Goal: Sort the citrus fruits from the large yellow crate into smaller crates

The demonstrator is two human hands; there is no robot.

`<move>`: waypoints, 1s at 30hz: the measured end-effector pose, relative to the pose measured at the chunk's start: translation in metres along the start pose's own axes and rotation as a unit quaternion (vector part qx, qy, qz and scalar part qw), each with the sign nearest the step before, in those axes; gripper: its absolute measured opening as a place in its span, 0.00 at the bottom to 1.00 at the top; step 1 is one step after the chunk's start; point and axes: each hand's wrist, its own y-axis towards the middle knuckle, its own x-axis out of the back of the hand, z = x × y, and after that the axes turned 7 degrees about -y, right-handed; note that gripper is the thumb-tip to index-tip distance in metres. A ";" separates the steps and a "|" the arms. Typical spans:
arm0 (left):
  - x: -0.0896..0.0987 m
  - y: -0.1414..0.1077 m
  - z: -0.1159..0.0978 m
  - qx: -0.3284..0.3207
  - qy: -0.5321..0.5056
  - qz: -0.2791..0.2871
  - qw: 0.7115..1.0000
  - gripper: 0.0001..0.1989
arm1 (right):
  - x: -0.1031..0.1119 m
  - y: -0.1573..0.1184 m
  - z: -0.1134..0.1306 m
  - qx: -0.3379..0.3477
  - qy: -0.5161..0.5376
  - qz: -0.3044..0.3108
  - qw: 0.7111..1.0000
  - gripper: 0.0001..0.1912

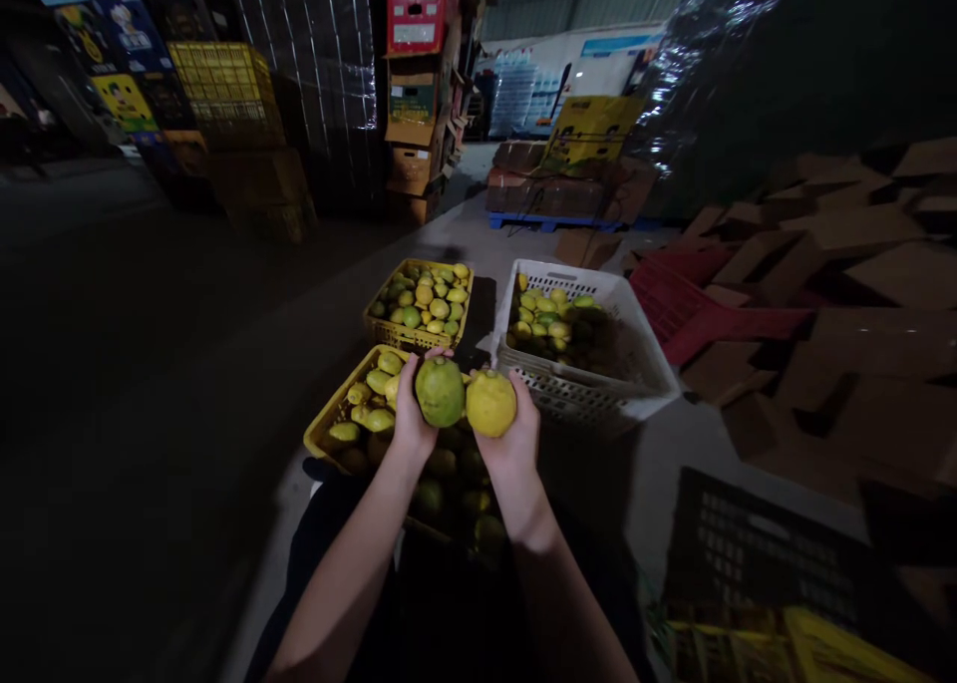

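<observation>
My left hand [414,411] is closed around a green lemon [440,392], holding it upright with the stem end up. Right beside it, a yellow lemon [491,404] rests in the grip of my right hand [519,434]. Both fruits are held up side by side over a yellow crate [321,426] of green and yellow lemons, partly hidden by my arms and in shadow. Beyond it stands a second yellow crate [419,341] full of lemons. To the right, a white crate [635,339] holds more lemons toward its left side.
A red crate [688,299] and a heap of flattened cardboard [844,364] lie at right. Black crates [763,543] and a yellow crate [837,643] sit at lower right. Stacked boxes [414,105] and a blue pallet [549,222] stand behind.
</observation>
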 end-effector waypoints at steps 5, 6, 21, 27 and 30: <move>0.004 -0.001 -0.003 -0.015 0.014 0.031 0.999 0.14 | -0.008 -0.013 0.010 -0.006 0.003 0.019 1.000 0.10; 0.006 -0.002 -0.002 -0.027 0.021 0.048 0.998 0.14 | -0.007 -0.014 0.011 0.007 -0.007 0.027 1.000 0.10; 0.017 -0.005 -0.014 -0.122 0.127 0.190 0.966 0.12 | 0.001 -0.020 0.009 0.097 -0.092 0.071 0.988 0.11; 0.012 -0.002 -0.016 -0.025 0.133 0.167 0.977 0.13 | -0.002 -0.013 0.008 -0.006 -0.031 -0.007 0.999 0.08; 0.009 0.002 -0.012 0.070 0.065 0.124 0.988 0.14 | -0.002 -0.006 0.004 -0.043 -0.005 -0.051 0.998 0.08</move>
